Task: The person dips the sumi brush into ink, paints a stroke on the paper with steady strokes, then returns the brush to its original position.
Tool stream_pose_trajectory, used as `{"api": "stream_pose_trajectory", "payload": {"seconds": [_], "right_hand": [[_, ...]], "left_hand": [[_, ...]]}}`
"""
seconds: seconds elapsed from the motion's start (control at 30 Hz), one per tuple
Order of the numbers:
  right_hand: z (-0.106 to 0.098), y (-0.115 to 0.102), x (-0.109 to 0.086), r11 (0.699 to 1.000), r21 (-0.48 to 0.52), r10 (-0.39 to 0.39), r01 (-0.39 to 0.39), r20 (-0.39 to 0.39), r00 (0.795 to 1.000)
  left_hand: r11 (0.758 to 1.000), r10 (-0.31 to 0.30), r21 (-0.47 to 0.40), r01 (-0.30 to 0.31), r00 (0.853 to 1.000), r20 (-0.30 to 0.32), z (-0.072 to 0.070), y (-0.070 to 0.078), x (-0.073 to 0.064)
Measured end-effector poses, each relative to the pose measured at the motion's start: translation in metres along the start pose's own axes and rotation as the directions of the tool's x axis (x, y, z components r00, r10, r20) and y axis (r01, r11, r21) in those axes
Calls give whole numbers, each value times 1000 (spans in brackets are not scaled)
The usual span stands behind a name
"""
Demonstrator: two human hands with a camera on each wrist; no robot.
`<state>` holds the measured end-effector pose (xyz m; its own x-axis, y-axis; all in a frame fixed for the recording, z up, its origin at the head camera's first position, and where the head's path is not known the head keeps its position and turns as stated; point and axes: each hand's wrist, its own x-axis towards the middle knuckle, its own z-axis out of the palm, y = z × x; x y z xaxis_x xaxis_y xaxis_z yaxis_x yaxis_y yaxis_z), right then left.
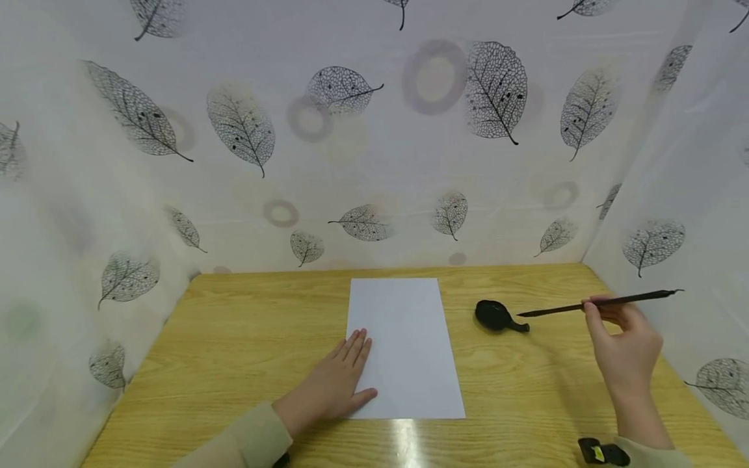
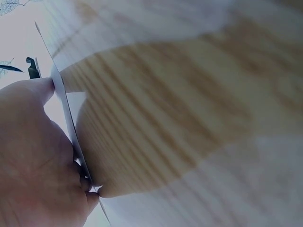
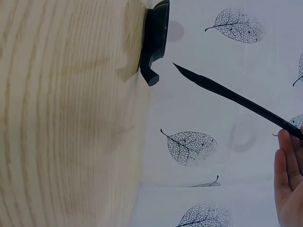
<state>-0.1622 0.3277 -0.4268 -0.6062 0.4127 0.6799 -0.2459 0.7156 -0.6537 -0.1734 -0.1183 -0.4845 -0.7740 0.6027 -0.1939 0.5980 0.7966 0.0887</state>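
Note:
A sheet of white paper (image 1: 404,351) lies on the wooden table. On its left edge rests my left hand (image 1: 336,380), fingers straight and thumb spread over the lower part; the left wrist view shows this hand (image 2: 42,151) along the paper's edge. Between thumb and fingers my right hand (image 1: 626,344) pinches a dark writing brush (image 1: 629,299), held nearly level above the table with its pointed tip to the left. Just left of that tip sits a black ink dish (image 1: 493,315) with a short spout-like handle. The right wrist view shows the brush (image 3: 236,98) apart from the dish (image 3: 155,35).
White cloth walls (image 1: 374,162) printed with dark skeleton leaves enclose the table (image 1: 251,338) at the back and both sides. A black strap with a buckle (image 1: 603,452) is at my right wrist.

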Motion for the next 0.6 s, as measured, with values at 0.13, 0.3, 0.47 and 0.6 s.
{"api": "stream_pose_trajectory", "payload": {"seconds": [0.13, 0.3, 0.47, 0.6], "right_hand": [[0, -6, 1, 999, 37, 11, -11, -5, 1000], [4, -15, 1, 994, 106, 10, -10, 7, 1000], [8, -22, 1, 992, 124, -3, 0, 22, 1000], [13, -27, 3, 988, 152, -2, -1, 24, 1000]], "left_hand": [[1000, 3, 4, -3, 1000, -6, 2, -1, 1], [1000, 6, 10, -6, 1000, -10, 3, -2, 1], [1000, 7, 6, -7, 1000, -8, 0, -1, 0], [1000, 7, 1, -7, 1000, -9, 0, 0, -1]]}}
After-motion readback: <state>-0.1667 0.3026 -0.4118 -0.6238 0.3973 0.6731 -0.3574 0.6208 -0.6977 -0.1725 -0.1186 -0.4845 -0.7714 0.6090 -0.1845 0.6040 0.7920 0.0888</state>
